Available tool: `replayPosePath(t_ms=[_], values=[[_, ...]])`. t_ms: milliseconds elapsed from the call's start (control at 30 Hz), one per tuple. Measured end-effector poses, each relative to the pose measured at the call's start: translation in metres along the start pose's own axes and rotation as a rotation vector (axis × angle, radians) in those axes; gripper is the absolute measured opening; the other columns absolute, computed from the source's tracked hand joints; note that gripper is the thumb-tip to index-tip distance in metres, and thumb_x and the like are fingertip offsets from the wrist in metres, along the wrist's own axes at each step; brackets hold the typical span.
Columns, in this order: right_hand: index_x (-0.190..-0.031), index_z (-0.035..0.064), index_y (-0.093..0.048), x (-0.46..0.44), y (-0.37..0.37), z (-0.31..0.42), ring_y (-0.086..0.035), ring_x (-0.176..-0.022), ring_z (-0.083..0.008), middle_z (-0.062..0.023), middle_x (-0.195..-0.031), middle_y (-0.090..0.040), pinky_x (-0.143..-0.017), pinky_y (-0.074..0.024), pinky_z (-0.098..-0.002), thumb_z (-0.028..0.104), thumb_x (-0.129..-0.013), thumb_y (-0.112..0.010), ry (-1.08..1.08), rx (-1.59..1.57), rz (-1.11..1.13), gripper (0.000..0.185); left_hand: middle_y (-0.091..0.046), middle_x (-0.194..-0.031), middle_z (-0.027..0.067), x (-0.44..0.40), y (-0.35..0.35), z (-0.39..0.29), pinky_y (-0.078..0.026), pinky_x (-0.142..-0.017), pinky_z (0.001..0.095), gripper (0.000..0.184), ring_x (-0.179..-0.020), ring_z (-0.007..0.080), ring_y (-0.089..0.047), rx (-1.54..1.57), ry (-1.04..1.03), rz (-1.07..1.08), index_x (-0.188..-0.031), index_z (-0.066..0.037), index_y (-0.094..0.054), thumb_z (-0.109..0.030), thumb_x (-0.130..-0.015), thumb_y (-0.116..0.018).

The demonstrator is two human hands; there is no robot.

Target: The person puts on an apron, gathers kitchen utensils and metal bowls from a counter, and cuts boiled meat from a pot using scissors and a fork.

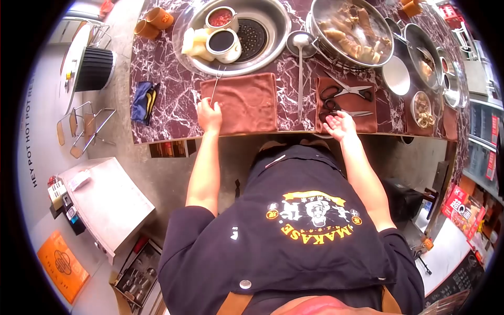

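The left hand [210, 115] has its fingers clenched around a slim metal tool [216, 86], whose two prongs point to the far side over the left edge of the left cloth [244, 105]. The right hand [340, 125] is palm up on the near side of the right cloth [367, 124], fingers curled at the handles of the near scissors [359, 113]; whether they are grasping them, I cannot tell. The far scissors [354, 90] lie open on the same cloth. Between the cloths, a ladle [300, 79] lies on the tabletop [289, 113], its bowl to the far side. On the far left, a metal basin [275, 26] holds a red-filled cup [221, 18] and a dark-filled cup [222, 44]. A pan [387, 52] of steaming meat [346, 34] stands on the far right, a white bowl [396, 77] just beside it.
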State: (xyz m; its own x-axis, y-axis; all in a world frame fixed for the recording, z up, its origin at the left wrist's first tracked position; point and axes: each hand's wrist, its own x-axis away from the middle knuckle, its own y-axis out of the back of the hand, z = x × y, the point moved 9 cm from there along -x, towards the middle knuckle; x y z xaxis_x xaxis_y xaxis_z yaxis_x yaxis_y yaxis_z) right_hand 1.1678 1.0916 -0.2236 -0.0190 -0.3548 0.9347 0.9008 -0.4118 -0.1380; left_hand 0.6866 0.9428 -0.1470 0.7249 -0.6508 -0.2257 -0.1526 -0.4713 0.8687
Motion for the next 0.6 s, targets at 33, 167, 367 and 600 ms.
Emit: replayPosePath(t_ms=[33, 167, 367, 600], values=[[-0.131, -0.0009, -0.046, -0.01, 0.002, -0.002, -0.055, -0.104, -0.0266, -0.015, -0.118, -0.052, -0.098, -0.0451, -0.0482, 0.025, -0.09, -0.062, -0.042, -0.036, -0.037, 0.05, -0.064, -0.097, 0.0141, -0.001, -0.011, 0.01, -0.05, -0.083, 0.0468, 0.022, -0.095, 0.0356, -0.062, -0.024, 0.038, 0.064, -0.101, -0.009, -0.062, -0.025, -0.086, -0.067], [-0.107, 0.0087, -0.055, -0.036, 0.005, -0.004, -0.052, -0.083, -0.0208, -0.009, -0.091, -0.05, -0.077, -0.0486, -0.0412, 0.027, -0.086, -0.07, -0.048, 0.039, -0.104, 0.031, -0.065, -0.097, 0.016, -0.008, -0.025, 0.026, -0.05, -0.081, 0.0481, 0.016, -0.094, 0.0374, -0.062, -0.034, 0.061, 0.192, -0.095, -0.007, -0.063, -0.023, -0.089, -0.063], [-0.089, 0.013, -0.062, -0.013, 0.025, -0.018, -0.06, -0.066, -0.0152, -0.0012, -0.073, -0.062, -0.06, -0.0505, -0.0304, 0.03, -0.09, -0.073, 0.094, -0.091, -0.012, 0.02, -0.067, -0.09, 0.0163, 0.021, -0.008, 0.014, -0.051, -0.076, 0.0412, 0.016, -0.085, 0.0337, -0.065, 0.338, 0.08, 0.112, -0.097, -0.003, -0.062, -0.018, -0.093, -0.06], [-0.1, 0.0008, -0.058, 0.038, 0.076, 0.001, -0.062, -0.067, -0.0149, -0.0074, -0.08, -0.064, -0.058, -0.0543, -0.0285, 0.013, -0.093, -0.065, 0.416, 0.059, 0.009, 0.016, -0.062, -0.084, 0.003, 0.088, -0.035, 0.025, -0.048, -0.071, 0.0261, 0.013, -0.077, 0.0116, -0.057, 0.755, 0.319, 0.267, -0.101, 0.0, -0.06, -0.012, -0.097, -0.059]])
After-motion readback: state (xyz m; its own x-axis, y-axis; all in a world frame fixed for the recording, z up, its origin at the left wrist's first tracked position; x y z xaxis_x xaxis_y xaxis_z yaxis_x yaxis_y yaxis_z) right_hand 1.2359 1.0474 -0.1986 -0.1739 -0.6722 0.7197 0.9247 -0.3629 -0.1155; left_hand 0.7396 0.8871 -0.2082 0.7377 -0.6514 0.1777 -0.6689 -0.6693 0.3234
